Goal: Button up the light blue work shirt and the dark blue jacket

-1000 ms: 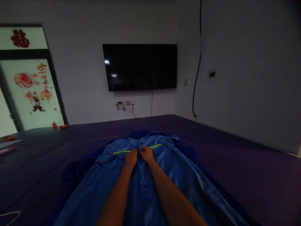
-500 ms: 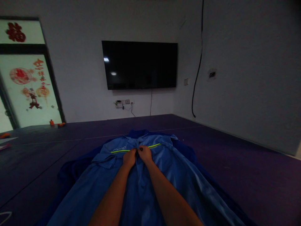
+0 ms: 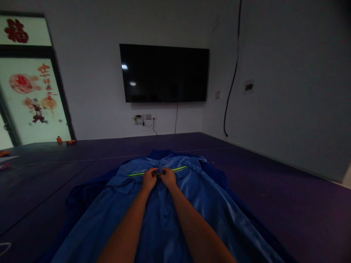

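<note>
A light-blue shirt (image 3: 197,204) with a yellow-green stripe and white lettering on the chest lies spread out in front of me. Darker blue cloth (image 3: 85,193) shows beneath it on both sides and at the collar. My left hand (image 3: 149,179) is closed at the front placket, just below the collar, its fingertips pinching the cloth edge. Close beside it, my right hand (image 3: 168,178) pinches the other side of the placket. Any button between the fingertips is too small and dark to make out.
The garments lie on a dark purple surface (image 3: 274,182) with seam lines. A black television (image 3: 164,75) hangs on the far wall, with sockets and cables below. Small orange objects (image 3: 70,141) sit by the glass door (image 3: 35,102) at left. A black cable (image 3: 231,86) dangles at right.
My left hand has shifted slightly up and left, so a small gap shows between the hands. My right hand stays at nearly the same spot on the placket.
</note>
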Demonstrator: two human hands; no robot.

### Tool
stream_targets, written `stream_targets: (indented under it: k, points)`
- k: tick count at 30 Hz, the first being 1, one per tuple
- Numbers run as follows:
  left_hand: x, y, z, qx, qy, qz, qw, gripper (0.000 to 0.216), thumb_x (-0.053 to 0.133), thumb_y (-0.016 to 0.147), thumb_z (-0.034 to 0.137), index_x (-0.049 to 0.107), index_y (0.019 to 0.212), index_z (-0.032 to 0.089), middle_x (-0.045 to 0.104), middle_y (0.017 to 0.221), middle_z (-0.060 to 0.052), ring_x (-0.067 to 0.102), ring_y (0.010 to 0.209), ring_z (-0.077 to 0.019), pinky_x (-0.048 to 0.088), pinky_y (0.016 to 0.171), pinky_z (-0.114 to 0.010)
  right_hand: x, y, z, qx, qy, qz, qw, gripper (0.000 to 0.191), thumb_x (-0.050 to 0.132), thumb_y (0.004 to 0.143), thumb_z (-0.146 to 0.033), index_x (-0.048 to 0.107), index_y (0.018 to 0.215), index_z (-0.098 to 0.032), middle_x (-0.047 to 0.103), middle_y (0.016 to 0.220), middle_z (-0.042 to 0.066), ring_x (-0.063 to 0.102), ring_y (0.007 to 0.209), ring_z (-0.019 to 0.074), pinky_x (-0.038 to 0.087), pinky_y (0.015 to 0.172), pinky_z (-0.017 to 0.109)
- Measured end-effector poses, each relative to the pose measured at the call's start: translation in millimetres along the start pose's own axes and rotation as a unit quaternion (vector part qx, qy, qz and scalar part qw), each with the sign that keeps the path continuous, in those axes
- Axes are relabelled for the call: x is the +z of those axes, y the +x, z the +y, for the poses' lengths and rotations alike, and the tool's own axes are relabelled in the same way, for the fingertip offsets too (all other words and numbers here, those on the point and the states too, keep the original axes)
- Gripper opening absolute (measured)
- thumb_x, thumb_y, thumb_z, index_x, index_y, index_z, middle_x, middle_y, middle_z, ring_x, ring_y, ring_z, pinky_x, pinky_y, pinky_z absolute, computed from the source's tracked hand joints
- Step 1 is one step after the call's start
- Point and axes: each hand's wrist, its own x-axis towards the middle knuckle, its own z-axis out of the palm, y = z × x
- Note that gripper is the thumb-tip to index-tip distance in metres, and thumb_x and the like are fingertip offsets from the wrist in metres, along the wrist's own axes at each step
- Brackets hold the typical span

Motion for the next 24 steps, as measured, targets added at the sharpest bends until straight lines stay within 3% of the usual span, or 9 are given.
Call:
stream_targets:
  k: [16, 24]
  points:
    - [5.3, 3.8, 1.6, -0.010, 0.037, -0.012, 0.999, 0.026, 0.051, 0.071, 0.002, 0.064, 0.091, 0.012, 0.067, 0.090, -0.007, 0.060, 0.082, -0.0134, 0.046, 0.077, -0.025, -2.9, -4.4, -3.2, -0.006, -0.022, 0.002, 1.000, 0.015, 0.051, 0.065, -0.011, 0.063, 0.070, -0.018, 0.065, 0.070, 0.002, 0.057, 0.067, 0.0139, 0.034, 0.056, 0.019]
    - [5.9, 3.7, 5.6, 0.000, 0.076, -0.033, 0.997, 0.019, 0.050, 0.068, 0.001, 0.064, 0.077, 0.011, 0.065, 0.081, -0.009, 0.058, 0.081, -0.0173, 0.042, 0.075, -0.027, 0.1, -2.3, 0.2, -0.004, -0.035, 0.013, 0.999, 0.015, 0.048, 0.065, -0.009, 0.061, 0.065, -0.017, 0.063, 0.065, 0.003, 0.057, 0.065, 0.0145, 0.038, 0.060, 0.020]
